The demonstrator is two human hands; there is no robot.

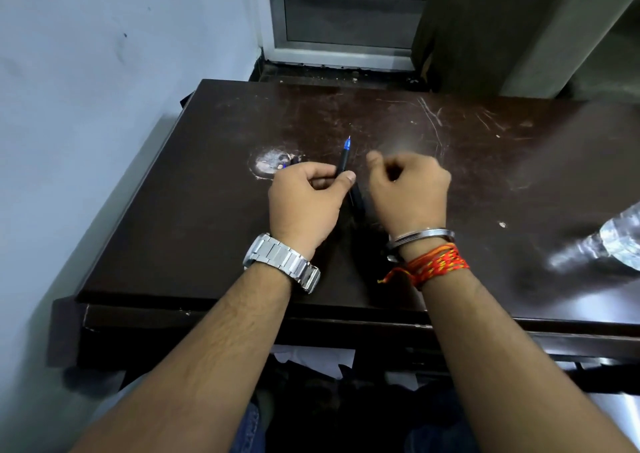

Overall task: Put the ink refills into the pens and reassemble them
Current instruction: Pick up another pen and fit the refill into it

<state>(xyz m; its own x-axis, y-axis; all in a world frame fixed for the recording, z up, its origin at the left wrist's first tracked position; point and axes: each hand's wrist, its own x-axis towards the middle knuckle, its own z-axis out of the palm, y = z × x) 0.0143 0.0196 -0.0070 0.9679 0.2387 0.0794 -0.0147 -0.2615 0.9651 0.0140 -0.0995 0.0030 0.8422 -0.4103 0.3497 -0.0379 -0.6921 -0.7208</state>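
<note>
A black pen with a blue tip is pinched in the grip of the left hand, its point aimed away over the scratched bench. The right hand is held just beside it, fingers curled; whether anything is enclosed cannot be told. A dark pen part lies on the bench between the hands. A plastic bottle lies at the right edge.

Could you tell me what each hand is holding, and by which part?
The left hand pinches the pen by its black barrel, below the blue tip. The right hand is curled; any contents are hidden.
</note>
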